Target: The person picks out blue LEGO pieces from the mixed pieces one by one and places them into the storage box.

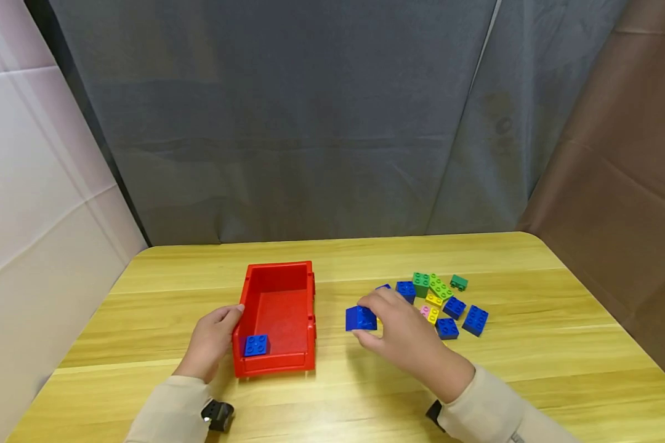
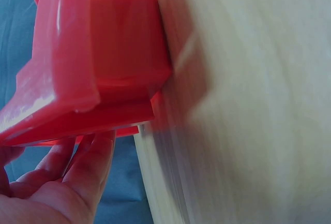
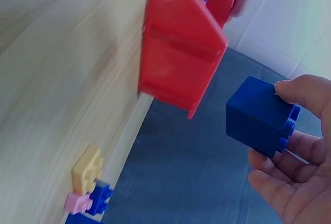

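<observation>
Right hand [image 1: 404, 335] pinches blue brick [image 1: 361, 319]; underside hidden

A staged recording corner, not a lived-in room: grey and brown fabric backdrops [image 1: 310, 123] (hung like curtains) and a white panel [image 1: 33, 184] enclose one wooden table [image 1: 532, 369].
</observation>
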A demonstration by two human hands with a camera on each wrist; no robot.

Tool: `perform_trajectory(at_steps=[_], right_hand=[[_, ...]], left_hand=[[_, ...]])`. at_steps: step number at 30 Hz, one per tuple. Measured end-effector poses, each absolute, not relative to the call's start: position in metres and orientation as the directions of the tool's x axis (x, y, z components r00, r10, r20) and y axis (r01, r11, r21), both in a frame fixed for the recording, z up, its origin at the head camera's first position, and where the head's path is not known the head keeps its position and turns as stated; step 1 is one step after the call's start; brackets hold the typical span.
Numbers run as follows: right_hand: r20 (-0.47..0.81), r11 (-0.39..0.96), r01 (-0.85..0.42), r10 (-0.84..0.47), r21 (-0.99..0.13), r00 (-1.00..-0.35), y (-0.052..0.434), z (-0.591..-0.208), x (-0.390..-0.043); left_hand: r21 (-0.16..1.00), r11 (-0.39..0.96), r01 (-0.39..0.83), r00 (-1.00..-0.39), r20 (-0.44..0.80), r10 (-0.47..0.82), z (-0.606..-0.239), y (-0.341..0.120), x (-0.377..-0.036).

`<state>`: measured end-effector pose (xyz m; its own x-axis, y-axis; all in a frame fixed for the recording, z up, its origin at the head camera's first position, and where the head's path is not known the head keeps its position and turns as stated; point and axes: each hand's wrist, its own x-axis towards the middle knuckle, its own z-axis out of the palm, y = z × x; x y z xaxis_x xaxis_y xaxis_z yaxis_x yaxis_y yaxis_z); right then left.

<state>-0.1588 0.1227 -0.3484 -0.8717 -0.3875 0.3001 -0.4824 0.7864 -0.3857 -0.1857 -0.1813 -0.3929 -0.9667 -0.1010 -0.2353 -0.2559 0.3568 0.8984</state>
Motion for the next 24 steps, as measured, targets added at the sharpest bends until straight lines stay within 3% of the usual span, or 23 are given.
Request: perform_trajectory(at_steps=[24], right_hand=[[0.32, 0.715, -0.566, -0.468, -0.411, -0.824, 0.082, -0.349, -0.155]], left_hand=[[0.896, 0.362, -0.256, -0.967, -0.233, -0.106, -0.394, -0.182, -0.186]])
